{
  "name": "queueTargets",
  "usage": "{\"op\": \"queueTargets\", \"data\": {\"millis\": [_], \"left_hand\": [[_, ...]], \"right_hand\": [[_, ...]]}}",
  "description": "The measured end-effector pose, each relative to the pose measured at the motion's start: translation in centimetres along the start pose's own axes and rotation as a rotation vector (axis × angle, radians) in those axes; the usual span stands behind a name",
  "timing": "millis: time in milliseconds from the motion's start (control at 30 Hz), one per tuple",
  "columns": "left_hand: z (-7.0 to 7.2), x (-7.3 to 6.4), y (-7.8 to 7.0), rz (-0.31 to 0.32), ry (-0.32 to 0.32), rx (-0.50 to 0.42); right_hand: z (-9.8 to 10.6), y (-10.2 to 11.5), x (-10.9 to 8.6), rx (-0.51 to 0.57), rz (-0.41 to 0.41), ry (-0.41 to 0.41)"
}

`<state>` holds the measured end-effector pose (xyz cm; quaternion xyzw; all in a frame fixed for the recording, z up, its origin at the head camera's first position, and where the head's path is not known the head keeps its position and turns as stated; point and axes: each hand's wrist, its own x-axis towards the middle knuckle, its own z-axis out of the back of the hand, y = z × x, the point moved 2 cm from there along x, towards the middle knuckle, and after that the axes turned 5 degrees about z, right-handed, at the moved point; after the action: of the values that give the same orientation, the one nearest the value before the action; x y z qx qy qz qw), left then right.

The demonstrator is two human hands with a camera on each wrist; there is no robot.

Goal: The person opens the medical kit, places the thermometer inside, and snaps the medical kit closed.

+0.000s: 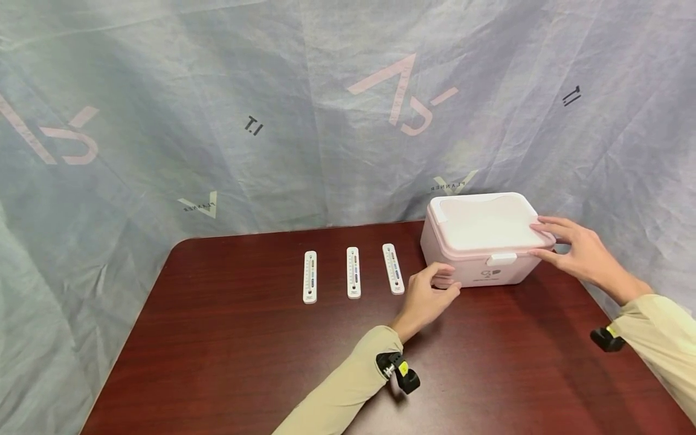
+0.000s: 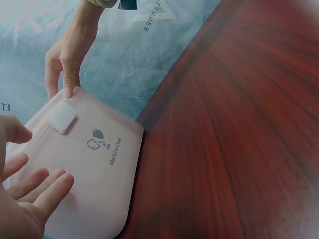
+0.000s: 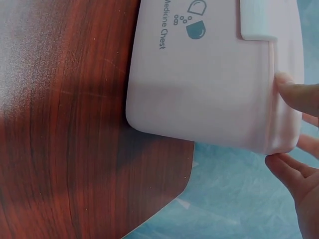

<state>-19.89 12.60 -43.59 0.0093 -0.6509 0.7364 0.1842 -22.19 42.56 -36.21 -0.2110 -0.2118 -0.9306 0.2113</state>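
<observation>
A pale pink medicine chest (image 1: 484, 226) with a whitish lid stands closed at the right back of the table. Its white front latch (image 1: 501, 259) lies flat against the front, above a capsule print and the words "Medicine Chest" (image 2: 115, 151). My right hand (image 1: 587, 257) grips the right end of the lid, thumb at the front rim (image 3: 289, 92) and fingers around the corner. Beside the front left corner is my left hand (image 1: 426, 297), its fingers loosely bent and apart, holding nothing; in the left wrist view these fingers (image 2: 47, 191) overlap the chest's front.
Three white thermometers, a left one (image 1: 310, 277), a middle one (image 1: 353, 273) and a right one (image 1: 393, 269), lie in a row left of the chest. The dark red wooden table (image 1: 228, 350) meets a grey-blue printed cloth (image 1: 261, 175) along its back edge.
</observation>
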Motion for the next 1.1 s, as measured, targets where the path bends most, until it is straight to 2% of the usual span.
{"op": "queueTargets", "data": {"millis": [167,400,667,833,1100], "left_hand": [[-0.6,0.2,0.0,0.033,-0.001,-0.035],[-1.6,0.6,0.0,0.083,-0.046,-0.083],[-3.3,1.0,-0.2,0.11,-0.073,-0.061],[-4.3,1.3,-0.4,0.135,-0.133,-0.053],[-6.2,1.8,-0.9,0.172,-0.27,-0.166]], "right_hand": [[0.1,0.2,0.2,0.012,0.015,-0.014],[0.3,0.5,0.6,0.026,0.016,0.0],[0.5,0.7,0.7,0.052,-0.012,-0.007],[0.5,0.7,0.6,0.069,-0.024,-0.001],[0.7,0.7,0.8,0.074,-0.026,0.002]]}}
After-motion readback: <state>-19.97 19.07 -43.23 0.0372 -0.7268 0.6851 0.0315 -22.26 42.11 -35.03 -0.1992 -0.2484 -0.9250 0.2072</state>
